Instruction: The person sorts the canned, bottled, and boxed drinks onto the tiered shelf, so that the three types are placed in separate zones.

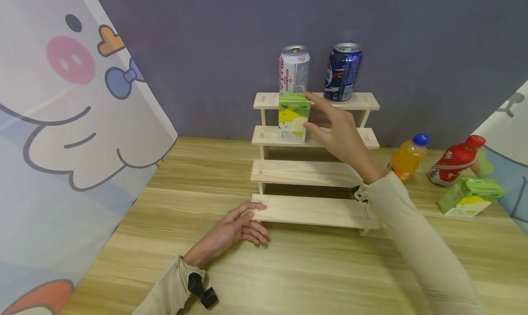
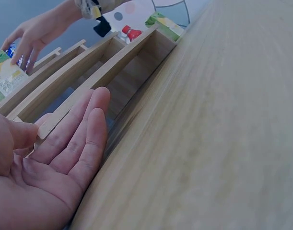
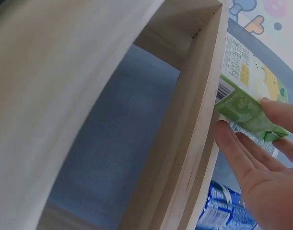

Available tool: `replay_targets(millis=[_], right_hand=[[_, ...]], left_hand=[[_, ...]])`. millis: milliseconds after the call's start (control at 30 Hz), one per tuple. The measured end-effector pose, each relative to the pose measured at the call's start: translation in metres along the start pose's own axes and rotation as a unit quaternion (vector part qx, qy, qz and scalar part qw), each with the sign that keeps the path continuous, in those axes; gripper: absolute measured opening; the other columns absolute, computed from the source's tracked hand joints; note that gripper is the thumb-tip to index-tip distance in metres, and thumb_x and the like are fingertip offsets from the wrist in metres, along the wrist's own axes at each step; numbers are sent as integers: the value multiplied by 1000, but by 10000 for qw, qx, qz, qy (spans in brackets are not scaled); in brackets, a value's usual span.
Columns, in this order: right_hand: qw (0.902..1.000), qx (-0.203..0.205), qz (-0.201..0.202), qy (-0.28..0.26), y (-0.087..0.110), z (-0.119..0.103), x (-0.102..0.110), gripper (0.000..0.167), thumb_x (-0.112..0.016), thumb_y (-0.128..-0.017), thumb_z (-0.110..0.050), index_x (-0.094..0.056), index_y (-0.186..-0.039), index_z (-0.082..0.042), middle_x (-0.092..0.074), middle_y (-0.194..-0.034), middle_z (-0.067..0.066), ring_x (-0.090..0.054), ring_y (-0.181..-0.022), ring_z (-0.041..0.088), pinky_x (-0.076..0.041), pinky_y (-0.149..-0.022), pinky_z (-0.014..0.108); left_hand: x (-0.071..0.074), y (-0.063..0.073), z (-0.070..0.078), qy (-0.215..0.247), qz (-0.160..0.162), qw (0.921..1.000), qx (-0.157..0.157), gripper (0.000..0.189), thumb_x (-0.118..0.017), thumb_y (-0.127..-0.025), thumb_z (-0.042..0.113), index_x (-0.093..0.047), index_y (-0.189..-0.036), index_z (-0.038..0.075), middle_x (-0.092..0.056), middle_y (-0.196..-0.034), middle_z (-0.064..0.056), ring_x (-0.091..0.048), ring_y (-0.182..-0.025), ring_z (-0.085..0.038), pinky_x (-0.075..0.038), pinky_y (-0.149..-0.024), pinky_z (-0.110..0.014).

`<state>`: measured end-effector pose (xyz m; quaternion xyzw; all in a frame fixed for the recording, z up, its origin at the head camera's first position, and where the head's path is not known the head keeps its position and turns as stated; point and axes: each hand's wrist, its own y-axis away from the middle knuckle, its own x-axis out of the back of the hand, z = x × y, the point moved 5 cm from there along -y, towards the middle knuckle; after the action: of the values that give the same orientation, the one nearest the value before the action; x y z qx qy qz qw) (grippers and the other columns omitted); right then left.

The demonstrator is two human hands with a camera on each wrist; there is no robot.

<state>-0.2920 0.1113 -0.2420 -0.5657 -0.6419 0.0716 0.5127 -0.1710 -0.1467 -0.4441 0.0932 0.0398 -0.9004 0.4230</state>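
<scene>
Green carton (image 1: 294,121) at eleven o'clock on wooden rack (image 1: 305,173), second tier down. From my head-view feed I log right hand (image 1: 340,132) pinching its edge; left hand (image 1: 236,228), fingers extended, touches rack's eight-o'clock corner.

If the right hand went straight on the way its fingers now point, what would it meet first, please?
Most likely the green carton on the wooden rack, which the right hand already seems to touch. The upper fingers might reach the white can behind; depth there is unclear.
</scene>
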Motion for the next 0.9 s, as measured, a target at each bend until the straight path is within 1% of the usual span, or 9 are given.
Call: replay_targets(millis=[100,267,367,433,567,667,733,800,900], right_hand=[[10000,-25,0,81,11,1,6,67,-72,-92,-8,-44,-151,-23,-63,-129,16,-70,-103,28,-57,-87,40],[9996,47,35,275,27,-2,19,62,-71,-92,-3,-48,-148,-14,-64,-129,16,-68,-106,29,-57,-87,42],[9986,130,77,508,37,-4,28,59,-72,-91,-1,-52,-145,-12,-64,-131,13,-67,-107,28,-57,-85,42],[9976,205,132,645,44,-5,34,58,-72,-90,0,-54,-143,-11,-64,-132,13,-67,-106,28,-57,-85,41],[9945,281,231,986,60,-9,46,55,-73,-89,1,-57,-140,-9,-66,-127,15,-67,-103,30,-56,-85,29],[9915,228,207,1263,73,-10,55,54,-74,-89,-2,-57,-140,-9,-67,-123,16,-67,-102,30,-56,-84,32],[9903,106,142,1376,82,-11,60,55,-74,-89,-3,-57,-141,-10,-67,-124,15,-67,-102,29,-55,-83,39],[9886,45,127,1502,92,-10,66,56,-75,-88,-3,-57,-141,-11,-66,-127,14,-68,-101,29,-54,-78,36],[9870,22,192,1597,105,-9,76,57,-77,-85,-2,-59,-138,-11,-65,-129,13,-68,-97,31,-47,-82,19]], left_hand=[[-1,0,0,-3,-36,10000,4,42,-30,-112,25,-36,-150,8,-68,-113,-29,-69,-100,-38,-58,-84,-41],[-1,0,0,30,-47,10000,12,42,-31,-112,26,-36,-150,9,-68,-112,-27,-70,-99,-36,-58,-84,-41],[-1,1,1,57,-87,9999,-30,43,-31,-112,25,-35,-150,7,-68,-113,-27,-70,-99,-36,-58,-84,-41],[-1,1,1,67,-123,9999,-72,43,-30,-112,24,-34,-150,6,-68,-113,-28,-70,-100,-37,-58,-84,-41],[-1,2,2,104,-145,9998,-75,42,-30,-112,24,-34,-150,6,-68,-113,-27,-69,-100,-37,-57,-85,-41],[-2,2,2,132,-167,9997,-80,42,-29,-112,23,-34,-150,6,-68,-114,-27,-69,-101,-38,-57,-86,-41],[-2,2,1,155,-187,9996,-108,42,-28,-112,22,-33,-151,5,-67,-114,-28,-69,-101,-39,-57,-86,-42],[-2,2,1,175,-189,9996,-112,42,-28,-112,21,-33,-151,5,-67,-115,-28,-69,-102,-39,-57,-86,-42],[-2,2,1,207,-196,9995,-154,42,-28,-112,21,-33,-151,5,-67,-115,-28,-69,-102,-39,-57,-87,-42]])
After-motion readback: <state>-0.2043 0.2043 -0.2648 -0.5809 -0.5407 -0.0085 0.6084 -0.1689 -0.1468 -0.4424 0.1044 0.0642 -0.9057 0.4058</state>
